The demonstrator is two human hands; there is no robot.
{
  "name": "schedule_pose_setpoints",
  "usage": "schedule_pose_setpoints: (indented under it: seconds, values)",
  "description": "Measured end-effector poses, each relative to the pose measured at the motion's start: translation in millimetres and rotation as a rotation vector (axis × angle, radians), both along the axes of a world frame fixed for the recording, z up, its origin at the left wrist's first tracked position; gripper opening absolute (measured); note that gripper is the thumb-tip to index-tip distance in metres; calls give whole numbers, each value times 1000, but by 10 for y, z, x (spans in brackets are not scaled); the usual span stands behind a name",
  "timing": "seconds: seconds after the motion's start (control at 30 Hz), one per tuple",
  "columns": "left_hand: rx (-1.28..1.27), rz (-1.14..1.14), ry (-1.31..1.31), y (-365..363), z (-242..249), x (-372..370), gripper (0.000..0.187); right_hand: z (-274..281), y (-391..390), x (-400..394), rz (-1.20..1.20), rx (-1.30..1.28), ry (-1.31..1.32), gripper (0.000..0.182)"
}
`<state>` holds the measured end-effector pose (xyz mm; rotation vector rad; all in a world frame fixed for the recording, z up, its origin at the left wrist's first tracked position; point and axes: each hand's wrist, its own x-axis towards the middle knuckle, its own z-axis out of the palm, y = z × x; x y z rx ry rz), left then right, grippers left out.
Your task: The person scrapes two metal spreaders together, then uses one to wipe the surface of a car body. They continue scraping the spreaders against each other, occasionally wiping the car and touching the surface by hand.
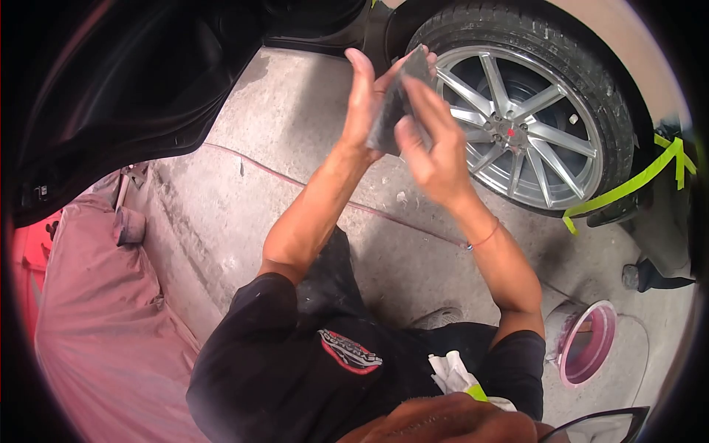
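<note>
Head view. Your hands are close together up near the car wheel, a dark grey block (pixel 393 111) between them. Your left hand (pixel 363 100) lies behind the block, thumb standing out away from it, the fingers along its back with the tips showing past the upper end. Your right hand (pixel 436 140) faces the block from the other side, fingers stretched out and blurred, thumb apart; cannot tell whether it grips, presses or only passes over the face. Block tilted, upper end toward the tire (pixel 620 111).

Cord bracelet (pixel 486 238) on your right wrist. Spoked silver rim (pixel 509 129) just beyond that hand; bright yellow-green tape (pixel 628 193) runs by the lower side of the tire. A thin reddish hose (pixel 284 177) crosses the concrete floor (pixel 255 207), passing behind your forearms.

To your left, a dark car panel (pixel 148 81) and, below it, a pink sheet (pixel 103 295) with a small pot (pixel 130 226) at its edge. To your right, near your elbow, a pink-rimmed bucket (pixel 557 332). White cloth (pixel 450 373) bunched at your waist.
</note>
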<state>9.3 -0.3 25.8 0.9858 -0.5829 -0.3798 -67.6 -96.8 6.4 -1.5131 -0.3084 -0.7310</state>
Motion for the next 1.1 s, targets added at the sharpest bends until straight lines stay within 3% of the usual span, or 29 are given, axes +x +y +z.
schedule_pose_setpoints:
  seconds: [0.07,0.1,0.2,0.23,0.47,0.6,0.73,0.8,0.97,1.1]
  values:
    - [-121,-184,271,96,27,82,109,-113,-14,-67,-133,-615,-181,53]
    - [-165,-204,357,125,59,95,111,-137,-20,-76,-109,-635,-198,60]
    - [-170,-162,327,63,62,36,110,-179,-95,-8,-97,-530,-273,53]
    - [-138,-119,203,11,18,-24,107,-167,-83,31,-99,-337,-143,48]
    - [-16,-13,-17,-107,2,-112,89,16,38,122,-246,-152,-152,47]
    - [14,-41,-11,-96,9,-145,83,88,37,126,-179,-9,-35,49]
    - [69,-10,-38,-99,-9,-158,83,109,-10,88,-220,-18,6,49]
    - [-24,-63,33,-88,-15,-89,83,39,-59,15,-354,-472,-107,48]
    - [-98,-71,76,-82,-16,-67,81,1,-101,45,-249,-457,-103,47]
    - [-17,-32,-55,-83,6,-79,75,99,-66,103,-234,-190,-118,47]
